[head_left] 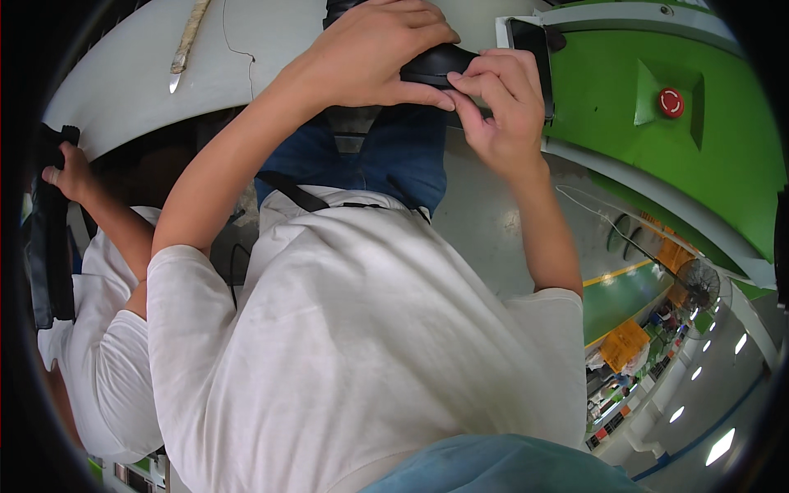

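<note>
A smooth, shiny black leather-like piece (439, 64) lies at the top middle, over the edge of the pale worktable. My left hand (374, 53) is closed over it from the left, fingers across its top and thumb along its lower edge. Thumb and index finger of my right hand (503, 99) pinch that edge, close to the left thumb's tip. Both hands cover much of the piece, so its full shape is hidden.
On the pale worktable (123, 70) lie a knife with a wrapped handle (189, 37) and a thin thread. A green machine with a red stop button (671, 103) stands at the right. Another person's hand (72, 174) holds a long black piece at the left.
</note>
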`<state>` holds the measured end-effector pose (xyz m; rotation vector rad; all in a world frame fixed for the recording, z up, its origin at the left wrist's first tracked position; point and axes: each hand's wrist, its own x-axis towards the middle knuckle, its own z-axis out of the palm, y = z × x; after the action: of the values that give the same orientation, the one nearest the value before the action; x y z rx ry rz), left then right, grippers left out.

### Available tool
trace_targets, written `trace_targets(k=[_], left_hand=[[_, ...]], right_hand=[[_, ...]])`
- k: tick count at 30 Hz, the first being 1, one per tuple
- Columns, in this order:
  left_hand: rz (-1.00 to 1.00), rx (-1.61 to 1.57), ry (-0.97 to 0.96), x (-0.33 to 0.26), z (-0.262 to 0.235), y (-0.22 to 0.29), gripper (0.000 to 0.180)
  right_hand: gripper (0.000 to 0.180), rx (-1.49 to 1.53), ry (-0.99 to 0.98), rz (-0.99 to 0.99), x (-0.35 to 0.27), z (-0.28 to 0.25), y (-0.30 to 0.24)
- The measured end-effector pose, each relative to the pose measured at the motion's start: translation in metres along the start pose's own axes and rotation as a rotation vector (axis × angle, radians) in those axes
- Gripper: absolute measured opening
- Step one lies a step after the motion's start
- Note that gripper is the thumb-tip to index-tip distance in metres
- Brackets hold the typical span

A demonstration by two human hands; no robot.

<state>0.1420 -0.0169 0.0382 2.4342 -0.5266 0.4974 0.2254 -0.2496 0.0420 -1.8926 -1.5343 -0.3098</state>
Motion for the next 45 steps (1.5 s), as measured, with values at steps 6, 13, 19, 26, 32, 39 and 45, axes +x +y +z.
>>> trace_targets(k=[6, 13, 19, 26, 32, 39, 45], left_hand=[[0.031, 0.011, 0.013, 0.0, 0.001, -0.003, 0.061], [-0.017, -0.035, 0.003, 0.003, -0.001, 0.001, 0.055], [-0.038, -0.042, 0.034, 0.003, -0.004, 0.004, 0.053], [-0.034, -0.036, 0.03, 0.003, 0.0, 0.003, 0.056], [-0.062, -0.058, 0.035, 0.005, -0.001, 0.005, 0.058], [0.001, 0.075, 0.115, -0.008, 0.007, 0.016, 0.064], [-0.093, 0.062, 0.024, -0.006, 0.006, 0.011, 0.068]], right_hand=[[0.028, 0.078, -0.122, 0.035, 0.017, -0.009, 0.014], [0.033, 0.135, -0.224, 0.181, 0.028, -0.023, 0.018], [0.041, 0.37, -0.231, 0.4, 0.024, -0.034, 0.032], [0.042, 0.492, -0.159, 0.472, -0.003, -0.017, 0.041], [0.042, 0.594, -0.057, 0.544, -0.013, -0.005, 0.039], [0.059, 0.413, -0.002, 0.424, -0.014, -0.001, 0.003], [0.049, -0.123, 0.028, -0.005, -0.013, -0.005, 0.004]])
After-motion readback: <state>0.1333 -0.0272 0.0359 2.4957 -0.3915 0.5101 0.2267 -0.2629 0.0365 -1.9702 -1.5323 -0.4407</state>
